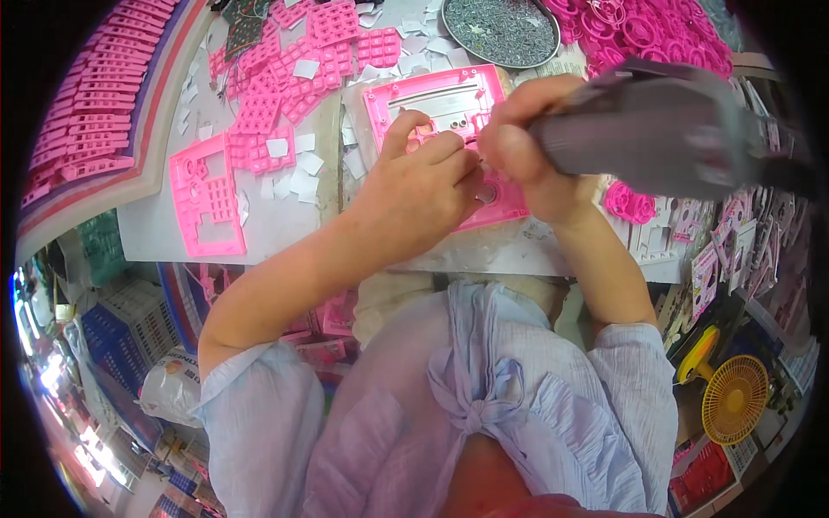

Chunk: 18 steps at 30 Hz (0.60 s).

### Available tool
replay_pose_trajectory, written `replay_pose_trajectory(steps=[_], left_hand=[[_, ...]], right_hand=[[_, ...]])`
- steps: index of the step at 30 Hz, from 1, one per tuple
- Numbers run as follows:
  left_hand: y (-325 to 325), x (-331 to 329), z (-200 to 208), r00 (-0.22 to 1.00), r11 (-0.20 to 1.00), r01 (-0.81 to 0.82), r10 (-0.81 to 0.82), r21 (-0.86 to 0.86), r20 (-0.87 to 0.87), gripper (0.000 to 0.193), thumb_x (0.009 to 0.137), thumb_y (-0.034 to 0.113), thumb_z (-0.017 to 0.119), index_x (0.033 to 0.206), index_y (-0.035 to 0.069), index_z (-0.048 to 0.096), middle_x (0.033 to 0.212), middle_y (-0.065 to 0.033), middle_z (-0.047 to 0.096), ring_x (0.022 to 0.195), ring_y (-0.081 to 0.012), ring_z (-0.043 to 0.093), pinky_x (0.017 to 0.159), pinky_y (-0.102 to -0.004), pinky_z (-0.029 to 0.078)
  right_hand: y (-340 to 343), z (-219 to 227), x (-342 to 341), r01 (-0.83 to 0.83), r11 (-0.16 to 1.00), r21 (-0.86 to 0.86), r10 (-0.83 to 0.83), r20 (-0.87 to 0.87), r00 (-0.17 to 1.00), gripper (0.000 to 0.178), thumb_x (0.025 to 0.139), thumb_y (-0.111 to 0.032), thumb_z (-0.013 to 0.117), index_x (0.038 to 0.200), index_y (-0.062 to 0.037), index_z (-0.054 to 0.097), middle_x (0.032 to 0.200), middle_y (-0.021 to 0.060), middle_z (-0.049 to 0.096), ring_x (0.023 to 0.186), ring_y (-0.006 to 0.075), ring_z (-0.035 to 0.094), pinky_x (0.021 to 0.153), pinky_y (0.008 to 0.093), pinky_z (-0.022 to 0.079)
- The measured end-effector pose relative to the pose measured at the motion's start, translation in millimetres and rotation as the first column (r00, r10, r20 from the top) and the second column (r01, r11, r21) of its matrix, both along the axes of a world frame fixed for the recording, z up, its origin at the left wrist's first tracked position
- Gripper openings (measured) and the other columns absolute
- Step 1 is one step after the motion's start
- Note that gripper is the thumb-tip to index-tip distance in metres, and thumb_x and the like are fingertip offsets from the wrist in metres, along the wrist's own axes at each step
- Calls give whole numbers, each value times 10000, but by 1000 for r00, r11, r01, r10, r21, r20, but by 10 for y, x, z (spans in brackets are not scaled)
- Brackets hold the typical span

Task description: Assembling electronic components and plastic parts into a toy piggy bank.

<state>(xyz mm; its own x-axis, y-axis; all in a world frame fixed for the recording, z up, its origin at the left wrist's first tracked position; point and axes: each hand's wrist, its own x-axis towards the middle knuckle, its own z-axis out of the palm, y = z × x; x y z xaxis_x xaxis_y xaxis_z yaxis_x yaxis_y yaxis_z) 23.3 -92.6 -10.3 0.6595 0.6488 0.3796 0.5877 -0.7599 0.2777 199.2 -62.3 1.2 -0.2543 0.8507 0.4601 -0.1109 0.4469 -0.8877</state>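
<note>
A pink plastic casing lies on the worktable in front of me, its inner side with slots and posts facing up. My left hand rests over its lower left part, the fingers bent and pinched together near the casing's middle; what they hold is hidden. In my right hand is a dark grey power screwdriver, lying sideways and blurred. Its front end points at the casing beside my left fingertips, and its tip is covered by my fingers.
A round metal tray of screws stands beyond the casing, beside a heap of pink rings. Pink key pads and white paper bits lie to the left, near another pink frame. A yellow fan stands low at right.
</note>
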Motion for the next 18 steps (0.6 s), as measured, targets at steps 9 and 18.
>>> replay_pose_trajectory(steps=[9,18], left_hand=[[9,-91,41,988,974,28,-62,-225,-144,280,774,231,752,1021,109,699,1131,-6,626,1090,-185,574,1035,-556,306],[1439,-715,-43,874,944,-307,329,119,-359,244,794,277,727,977,116,739,1208,-51,630,1219,-263,511,995,-565,356]], right_hand=[[167,45,89,-166,969,-185,194,145,970,273,839,-64,714,1071,-9,582,738,25,575,663,123,555,626,281,472],[587,622,515,-110,983,-147,60,-308,950,314,969,-127,544,1266,-24,533,682,-21,398,614,108,383,624,300,357]])
